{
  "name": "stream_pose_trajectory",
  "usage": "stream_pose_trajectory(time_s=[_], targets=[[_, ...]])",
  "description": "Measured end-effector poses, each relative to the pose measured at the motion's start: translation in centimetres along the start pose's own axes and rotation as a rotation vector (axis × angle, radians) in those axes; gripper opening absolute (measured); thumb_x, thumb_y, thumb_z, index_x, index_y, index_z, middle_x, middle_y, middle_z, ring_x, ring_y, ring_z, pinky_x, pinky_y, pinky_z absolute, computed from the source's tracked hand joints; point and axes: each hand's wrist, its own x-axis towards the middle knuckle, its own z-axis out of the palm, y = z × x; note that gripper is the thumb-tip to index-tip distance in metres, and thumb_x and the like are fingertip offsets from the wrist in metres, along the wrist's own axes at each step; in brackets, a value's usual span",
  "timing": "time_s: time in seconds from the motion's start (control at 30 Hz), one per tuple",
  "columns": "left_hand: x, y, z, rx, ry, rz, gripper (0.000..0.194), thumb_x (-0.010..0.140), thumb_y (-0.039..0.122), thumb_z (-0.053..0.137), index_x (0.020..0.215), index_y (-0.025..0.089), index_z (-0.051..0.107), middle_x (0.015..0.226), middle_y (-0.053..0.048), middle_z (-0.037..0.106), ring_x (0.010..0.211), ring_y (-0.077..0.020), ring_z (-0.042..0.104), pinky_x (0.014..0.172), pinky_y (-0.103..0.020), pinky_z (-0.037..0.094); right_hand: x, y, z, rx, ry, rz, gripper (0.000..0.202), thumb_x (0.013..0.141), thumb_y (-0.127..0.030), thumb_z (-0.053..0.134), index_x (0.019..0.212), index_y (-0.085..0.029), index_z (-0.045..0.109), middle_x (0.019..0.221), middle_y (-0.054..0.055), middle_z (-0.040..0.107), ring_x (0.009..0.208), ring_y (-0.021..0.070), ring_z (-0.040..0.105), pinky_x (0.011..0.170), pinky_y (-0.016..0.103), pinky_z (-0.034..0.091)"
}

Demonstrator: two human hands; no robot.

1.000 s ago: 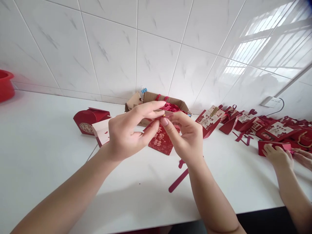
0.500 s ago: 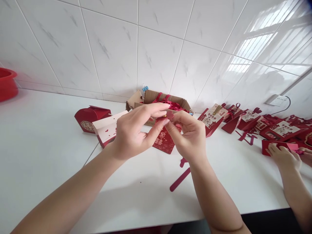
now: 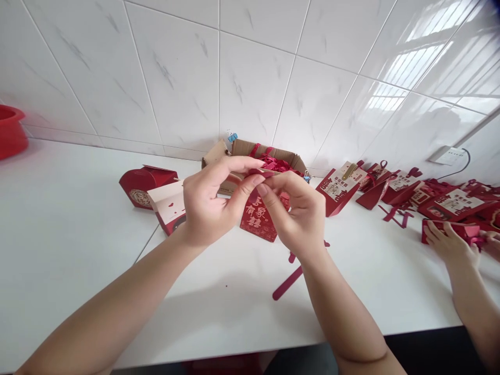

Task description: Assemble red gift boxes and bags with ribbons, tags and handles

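Both hands meet at the centre, over a red printed card or bag (image 3: 255, 221) with pale characters. Thumb and fingertips of my left hand (image 3: 213, 200) pinch a small dark red piece (image 3: 262, 173). My right hand (image 3: 299, 211) grips the same piece from the other side, its fingers curled. The fingers partly hide the piece, so its full shape cannot be made out. A dark red strip (image 3: 288, 283) lies on the white table below my right hand, and another small piece shows beside my right wrist.
Behind the hands stands a cardboard box (image 3: 291, 156) of red ribbons. Red boxes (image 3: 156, 179) sit left, more (image 3: 339, 185) right. A red tub (image 3: 11, 133) is far left. Another person's hand (image 3: 453, 245) holds a red box at far right.
The red piece between my fingers has turned, and the yellow spot on it no longer shows. My fingertips have closed in on it. At right, the other person's red box has tilted.
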Motion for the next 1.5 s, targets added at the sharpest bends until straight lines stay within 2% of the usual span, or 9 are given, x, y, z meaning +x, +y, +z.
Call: stream_pose_trajectory(time_s=[0.13, 0.27, 0.43, 0.77, 0.93, 1.03, 1.17, 1.3, 1.5], targets=[[-0.1, -0.1, 0.0, 0.001, 0.022, -0.127, 0.012, 0.084, 0.025, 0.069, 0.096, 0.025, 0.066, 0.089, 0.001, 0.073, 0.078, -0.0146, 0.07, 0.064, -0.026, 0.06, -0.1, 0.0, 0.2, 0.093, -0.05, 0.168, 0.006, 0.086, -0.021, 0.06, 0.086, -0.019, 0.065, 0.085, 0.003, 0.069, 0.076, 0.0139, 0.064, 0.07, 0.028, 0.053], [-0.3, -0.3, 0.0, 0.035, 0.026, -0.101, 0.012, 0.083, 0.03, 0.07, 0.094, 0.027, 0.066, 0.085, 0.002, 0.072, 0.077, -0.0158, 0.07, 0.069, -0.03, 0.06, -0.2, 0.0, 0.2, 0.119, -0.046, 0.193, 0.007, 0.086, -0.024, 0.059, 0.084, -0.019, 0.064, 0.08, 0.002, 0.067, 0.073, 0.0134, 0.063, 0.067, 0.028, 0.053], [-0.5, -0.3, -0.1, 0.026, 0.015, -0.054, 0.014, 0.084, 0.029, 0.069, 0.097, 0.028, 0.065, 0.082, 0.003, 0.07, 0.076, -0.0149, 0.069, 0.072, -0.031, 0.059, -0.3, -0.1, 0.2, 0.074, -0.02, 0.12, 0.008, 0.087, -0.023, 0.057, 0.081, -0.02, 0.062, 0.076, 0.001, 0.064, 0.069, 0.0129, 0.06, 0.063, 0.028, 0.051], [-0.1, 0.1, 0.1, -0.042, 0.003, -0.15, 0.011, 0.084, 0.028, 0.069, 0.093, 0.024, 0.064, 0.08, 0.001, 0.067, 0.075, -0.0136, 0.067, 0.069, -0.028, 0.059, 0.0, 0.4, 0.4, -0.095, 0.025, -0.147, 0.014, 0.087, -0.015, 0.053, 0.076, -0.021, 0.058, 0.072, 0.0, 0.063, 0.067, 0.0122, 0.056, 0.063, 0.028, 0.046], [0.4, -0.3, -0.3, -0.09, -0.04, -0.265, 0.015, 0.083, 0.03, 0.07, 0.094, 0.023, 0.063, 0.078, 0.002, 0.067, 0.074, -0.0136, 0.068, 0.065, -0.026, 0.058, 0.4, 0.4, -0.9, -0.099, -0.134, 0.001, 0.02, 0.092, -0.026, 0.052, 0.077, -0.02, 0.064, 0.074, 0.001, 0.066, 0.068, 0.0126, 0.059, 0.063, 0.028, 0.048], [0.7, -0.4, -0.5, -0.139, -0.125, -0.312, 0.018, 0.084, 0.03, 0.068, 0.099, 0.024, 0.06, 0.075, 0.002, 0.068, 0.069, -0.0141, 0.068, 0.062, -0.027, 0.057, 0.7, 0.7, -2.0, -0.064, -0.089, 0.094, 0.026, 0.094, -0.032, 0.05, 0.078, -0.02, 0.066, 0.075, 0.002, 0.066, 0.071, 0.0132, 0.062, 0.066, 0.028, 0.051], [0.8, -0.4, -0.5, -0.214, -0.206, -0.345, 0.02, 0.086, 0.031, 0.067, 0.102, 0.023, 0.058, 0.078, 0.001, 0.071, 0.07, -0.0156, 0.069, 0.061, -0.028, 0.056, 1.1, 1.9, -2.7, 0.073, -0.097, 0.121, 0.017, 0.093, -0.031, 0.053, 0.099, -0.024, 0.066, 0.089, 0.001, 0.068, 0.082, 0.014, 0.065, 0.073, 0.03, 0.056], [0.9, -0.4, -0.4, -0.31, -0.283, -0.485, 0.022, 0.086, 0.031, 0.067, 0.103, 0.021, 0.058, 0.075, -0.001, 0.07, 0.069, -0.016, 0.069, 0.06, -0.028, 0.056, 1.3, 3.1, -2.7, 0.115, -0.209, -0.002, 0.024, 0.089, -0.027, 0.059, 0.112, -0.028, 0.064, 0.098, 0.002, 0.065, 0.086, 0.0146, 0.065, 0.072, 0.031, 0.059], [0.7, -0.2, -0.3, -0.482, -0.355, -0.692, 0.018, 0.086, 0.029, 0.065, 0.101, 0.02, 0.06, 0.074, -0.002, 0.071, 0.069, -0.0168, 0.069, 0.059, -0.029, 0.056, 1.6, 2.9, -2.9, -0.035, -0.206, -0.242, 0.013, 0.083, -0.023, 0.065, 0.093, -0.028, 0.071, 0.099, 0.003, 0.065, 0.098, 0.0189, 0.064, 0.083, 0.039, 0.058]])
